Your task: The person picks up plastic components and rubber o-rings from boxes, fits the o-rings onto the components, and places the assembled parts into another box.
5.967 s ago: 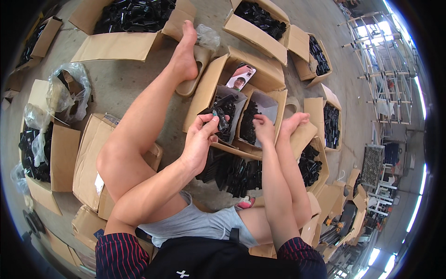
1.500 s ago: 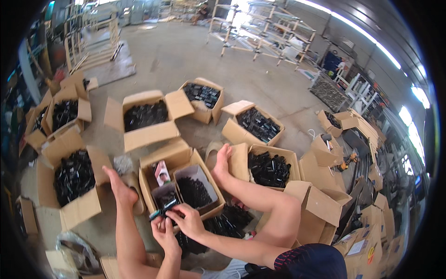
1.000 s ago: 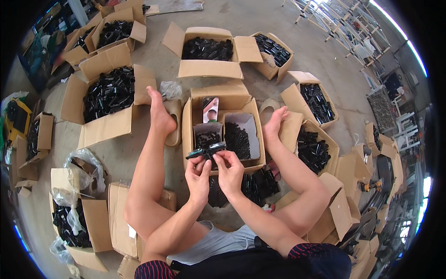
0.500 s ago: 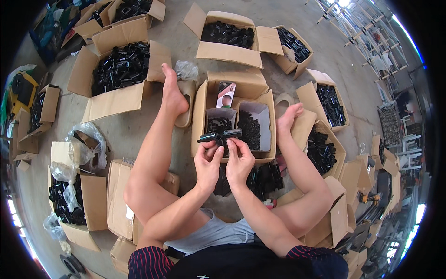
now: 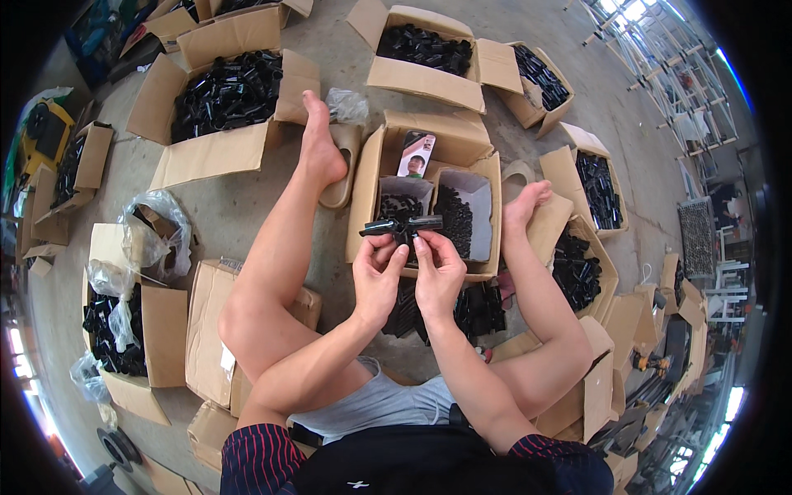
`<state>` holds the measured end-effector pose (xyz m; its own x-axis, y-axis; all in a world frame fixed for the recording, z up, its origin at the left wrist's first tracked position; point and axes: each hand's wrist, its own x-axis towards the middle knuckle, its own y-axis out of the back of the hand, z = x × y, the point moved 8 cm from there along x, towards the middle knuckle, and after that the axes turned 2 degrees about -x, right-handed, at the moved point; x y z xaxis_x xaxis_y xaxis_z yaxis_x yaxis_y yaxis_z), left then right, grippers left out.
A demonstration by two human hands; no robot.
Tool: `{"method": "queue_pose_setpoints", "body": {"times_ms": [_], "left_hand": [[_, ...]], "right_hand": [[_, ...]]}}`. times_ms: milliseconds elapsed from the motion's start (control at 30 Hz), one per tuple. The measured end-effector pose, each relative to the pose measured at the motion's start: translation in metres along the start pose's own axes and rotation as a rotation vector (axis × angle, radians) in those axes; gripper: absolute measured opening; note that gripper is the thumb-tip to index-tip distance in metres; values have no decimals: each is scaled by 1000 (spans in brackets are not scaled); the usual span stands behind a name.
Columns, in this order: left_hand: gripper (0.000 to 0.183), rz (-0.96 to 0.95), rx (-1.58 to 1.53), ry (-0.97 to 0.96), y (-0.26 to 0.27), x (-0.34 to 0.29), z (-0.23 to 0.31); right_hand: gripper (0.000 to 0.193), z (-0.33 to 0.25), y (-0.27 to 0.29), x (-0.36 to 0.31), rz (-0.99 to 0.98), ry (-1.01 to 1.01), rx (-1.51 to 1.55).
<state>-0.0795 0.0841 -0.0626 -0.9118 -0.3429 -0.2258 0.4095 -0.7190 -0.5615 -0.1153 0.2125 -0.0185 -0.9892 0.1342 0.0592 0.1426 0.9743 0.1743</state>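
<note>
At about nine o'clock in the view, an open cardboard box (image 5: 124,330) lined with clear plastic is seen, filled with black parts. Toward eleven o'clock, a larger open box (image 5: 223,91) of black tubes is set on the concrete floor (image 5: 206,206). Near the centre, a black tubular part (image 5: 402,226) is held up between both hands; its long axis is laid almost level, pointing from nine o'clock to three o'clock, with the right end raised very slightly. The left hand (image 5: 375,280) is closed narrowly on the left half of the part, thumb and fingers pinched beneath it. The right hand (image 5: 439,276) is likewise pinched on the right half, just beside the left hand. The part is held just above a divided cardboard box (image 5: 474,140) at twelve o'clock, where more black parts are kept.
</note>
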Motion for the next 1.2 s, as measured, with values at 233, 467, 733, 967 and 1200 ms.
{"method": "queue_pose_setpoints", "body": {"times_ms": [233, 467, 733, 967, 1200], "left_hand": [[22, 4, 2, 10, 0, 0, 0], [23, -10, 13, -28, -2, -1, -1], [22, 1, 27, -12, -1, -2, 1], [23, -12, 28, -22, -1, -1, -5], [22, -6, 18, -12, 1, -1, -4]], "right_hand": [[20, 13, 0, 2, -16, -48, 65], [22, 13, 3, 3, 26, -7, -19], [24, 7, 2, 2, 39, -51, -17], [24, 8, 0, 5, 47, -3, -14], [20, -1, 0, 3, -1, 100, -167]]}}
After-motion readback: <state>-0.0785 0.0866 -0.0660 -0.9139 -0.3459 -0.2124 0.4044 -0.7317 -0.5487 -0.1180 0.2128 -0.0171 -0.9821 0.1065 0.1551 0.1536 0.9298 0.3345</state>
